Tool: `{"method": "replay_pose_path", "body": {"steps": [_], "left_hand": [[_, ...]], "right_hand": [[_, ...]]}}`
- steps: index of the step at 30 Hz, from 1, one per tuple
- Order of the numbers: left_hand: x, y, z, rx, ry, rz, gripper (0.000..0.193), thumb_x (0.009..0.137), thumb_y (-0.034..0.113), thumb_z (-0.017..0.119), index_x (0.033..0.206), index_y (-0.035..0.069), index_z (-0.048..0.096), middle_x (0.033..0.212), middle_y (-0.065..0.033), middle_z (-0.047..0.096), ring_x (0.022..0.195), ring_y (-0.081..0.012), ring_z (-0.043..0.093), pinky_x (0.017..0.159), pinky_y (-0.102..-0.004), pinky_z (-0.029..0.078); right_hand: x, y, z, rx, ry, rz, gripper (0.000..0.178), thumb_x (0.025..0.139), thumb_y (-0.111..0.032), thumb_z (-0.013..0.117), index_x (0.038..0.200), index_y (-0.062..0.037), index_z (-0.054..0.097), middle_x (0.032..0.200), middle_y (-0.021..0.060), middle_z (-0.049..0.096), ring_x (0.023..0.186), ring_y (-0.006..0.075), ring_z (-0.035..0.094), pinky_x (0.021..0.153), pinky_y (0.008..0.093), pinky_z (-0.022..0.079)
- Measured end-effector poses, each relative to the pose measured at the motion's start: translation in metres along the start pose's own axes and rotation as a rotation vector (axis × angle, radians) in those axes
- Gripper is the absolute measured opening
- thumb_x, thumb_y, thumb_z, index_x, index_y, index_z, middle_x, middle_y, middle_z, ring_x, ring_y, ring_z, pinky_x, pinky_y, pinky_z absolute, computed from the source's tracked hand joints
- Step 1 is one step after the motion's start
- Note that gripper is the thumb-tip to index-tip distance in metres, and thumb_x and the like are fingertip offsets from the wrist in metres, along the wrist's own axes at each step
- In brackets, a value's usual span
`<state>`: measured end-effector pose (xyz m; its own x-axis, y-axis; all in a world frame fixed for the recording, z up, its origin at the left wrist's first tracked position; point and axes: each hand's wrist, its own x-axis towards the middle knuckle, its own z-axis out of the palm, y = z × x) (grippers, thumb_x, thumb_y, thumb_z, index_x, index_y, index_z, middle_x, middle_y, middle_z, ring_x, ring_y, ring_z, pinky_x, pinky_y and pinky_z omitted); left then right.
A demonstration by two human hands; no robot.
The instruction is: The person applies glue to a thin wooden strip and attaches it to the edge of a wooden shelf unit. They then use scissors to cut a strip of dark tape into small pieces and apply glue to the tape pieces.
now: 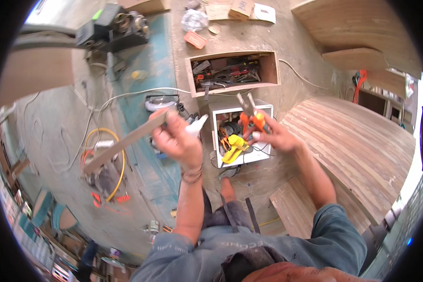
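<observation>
My left hand is closed around one end of a thin, flat wooden strip, which slants down to the left. A white pointed thing shows beside that hand's fingers; whether it is held or lies behind, I cannot tell. In my right hand is a pair of pliers with orange handles, its jaws pointing up and slightly apart. Below the pliers stands a white box with tools inside. A yellow tool, perhaps a glue gun, lies at its front, near my right fingers.
Beyond the white box sits a wooden box full of hand tools. Curved slatted panels stand on the right. A power tool lies on the blue strip of floor. Cables and a yellow hose run across the left.
</observation>
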<state>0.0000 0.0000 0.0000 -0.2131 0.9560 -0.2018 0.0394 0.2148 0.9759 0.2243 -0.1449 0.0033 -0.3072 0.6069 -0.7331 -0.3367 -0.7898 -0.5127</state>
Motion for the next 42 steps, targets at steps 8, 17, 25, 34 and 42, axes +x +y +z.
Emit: {"method": "replay_pose_path", "body": {"steps": [8,17,25,34,42], "left_hand": [[-0.104,0.174,-0.021,-0.147,0.106,0.643,0.019,0.106,0.017,0.059,0.107,-0.001,0.058,0.092,-0.0036,0.054,0.076,-0.0077,0.048,0.061,-0.0229,0.041],[-0.237,0.285,-0.086,-0.149,-0.002,1.001,0.013,0.105,0.007,0.056,0.112,-0.004,0.053,0.111,-0.013,0.056,0.093,-0.0163,0.059,0.075,-0.0273,0.05],[-0.3,0.301,-0.108,-0.199,-0.018,1.202,0.01,0.105,0.005,0.055,0.111,-0.003,0.053,0.109,-0.0135,0.056,0.085,-0.0155,0.058,0.067,-0.025,0.048],[-0.339,0.299,-0.102,-0.56,-0.622,0.357,0.018,0.107,0.02,0.06,0.108,0.003,0.056,0.08,0.0001,0.058,0.051,-0.0061,0.049,0.048,-0.0222,0.042],[-0.366,0.264,-0.102,-0.839,-1.556,-0.607,0.023,0.108,0.027,0.055,0.12,0.007,0.056,0.088,-0.0024,0.068,0.049,-0.0031,0.056,0.033,-0.0165,0.039]], "right_hand": [[-0.159,-0.028,0.186,-0.569,0.581,-0.764,0.061,0.099,-0.004,0.061,0.155,-0.0073,0.039,0.135,0.0201,0.058,0.125,0.0354,0.059,0.105,0.0417,0.046],[-0.318,-0.001,0.263,-0.988,0.796,-1.145,0.064,0.095,0.0,0.064,0.154,-0.009,0.042,0.13,0.0192,0.056,0.113,0.037,0.06,0.095,0.0434,0.05],[-0.373,0.043,0.282,-0.931,0.914,-1.219,0.053,0.09,0.0,0.068,0.14,-0.0059,0.054,0.116,0.0179,0.059,0.104,0.037,0.061,0.088,0.0429,0.05],[-0.4,0.056,0.242,-1.274,1.276,-1.369,0.04,0.079,0.001,0.072,0.118,-0.0014,0.06,0.113,0.0176,0.058,0.1,0.0395,0.062,0.082,0.0451,0.052],[-0.448,0.032,0.197,-1.691,1.15,-1.579,0.047,0.069,-0.007,0.083,0.111,-0.0125,0.062,0.107,0.0033,0.061,0.093,0.0248,0.069,0.066,0.0357,0.059]]}}
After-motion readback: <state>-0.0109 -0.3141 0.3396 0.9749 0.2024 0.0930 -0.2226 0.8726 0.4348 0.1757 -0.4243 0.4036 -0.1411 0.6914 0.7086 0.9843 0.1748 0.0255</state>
